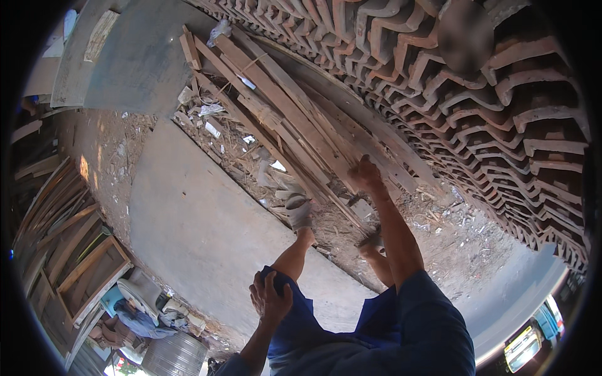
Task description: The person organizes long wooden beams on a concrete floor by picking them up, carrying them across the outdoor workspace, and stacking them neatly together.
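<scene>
Long weathered wooden planks [285,103] lie in a heap that runs from the upper left toward my feet. My right hand [365,173] reaches out to the near end of a wide brown wooden plank [332,141], with its fingers curled over the edge. Part of the grip is hidden behind the hand. My left hand [271,296] rests on my left knee, over the blue shorts [290,316], with its fingers apart and nothing in it. Thinner strips [342,210] of wood extend between my two feet.
Stacked clay roof tiles [433,106] rise along the right. A large flat grey board [188,188] lies left of the heap, and another sheet [135,69] is beyond it. Wooden frames [94,276] and a ribbed metal drum [175,356] stand at lower left. Paper scraps [213,130] litter the dirt.
</scene>
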Demonstrator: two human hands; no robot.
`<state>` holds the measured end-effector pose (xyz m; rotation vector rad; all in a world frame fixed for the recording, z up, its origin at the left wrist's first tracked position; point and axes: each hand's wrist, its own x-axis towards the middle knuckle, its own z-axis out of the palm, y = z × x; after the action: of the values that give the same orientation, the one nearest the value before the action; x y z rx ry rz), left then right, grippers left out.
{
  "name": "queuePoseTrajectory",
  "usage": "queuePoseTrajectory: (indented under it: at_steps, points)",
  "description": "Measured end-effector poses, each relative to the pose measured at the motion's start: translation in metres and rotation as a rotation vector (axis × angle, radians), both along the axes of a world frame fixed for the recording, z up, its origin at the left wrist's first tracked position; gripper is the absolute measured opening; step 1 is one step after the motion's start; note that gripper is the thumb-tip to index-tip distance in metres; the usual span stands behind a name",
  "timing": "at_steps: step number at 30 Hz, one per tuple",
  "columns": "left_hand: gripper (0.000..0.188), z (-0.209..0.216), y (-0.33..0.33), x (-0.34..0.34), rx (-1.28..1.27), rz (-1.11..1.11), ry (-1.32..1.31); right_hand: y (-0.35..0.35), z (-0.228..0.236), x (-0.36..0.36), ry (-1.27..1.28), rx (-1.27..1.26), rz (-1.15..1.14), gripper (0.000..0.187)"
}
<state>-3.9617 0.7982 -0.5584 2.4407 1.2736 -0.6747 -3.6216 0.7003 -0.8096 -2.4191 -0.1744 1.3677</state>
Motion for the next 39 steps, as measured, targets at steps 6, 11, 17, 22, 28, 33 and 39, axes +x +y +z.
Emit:
queuePoseTrajectory:
  at_steps: [6,11,17,22,28,33,39]
  points:
    - [0.045,0.002,-0.002,0.009,-0.035,0.004,0.064,0.046,0.108,-0.095,0.168,0.371,0.059,0.071]
    - [0.042,-0.004,-0.001,0.014,-0.054,0.007,0.094,0.055,0.12,-0.112,0.013,0.275,-0.02,0.068]
    - [0.042,-0.002,-0.004,0.023,-0.094,0.019,0.112,0.021,0.045,-0.114,-0.303,0.048,0.328,0.067]
    - [0.044,-0.003,-0.005,0.024,-0.086,0.001,0.116,-0.03,-0.035,-0.048,-0.021,0.029,0.311,0.049]
    - [0.045,-0.009,-0.003,0.015,0.011,-0.038,0.08,-0.071,-0.085,0.064,-0.411,-0.239,0.115,0.068]
    - [0.045,-0.022,0.002,0.0,0.073,-0.074,0.003,-0.078,-0.14,0.095,-0.373,-0.367,0.226,0.07]
    - [0.045,-0.017,-0.001,0.002,0.057,-0.053,-0.028,-0.073,-0.158,0.088,-0.442,-0.463,0.512,0.042]
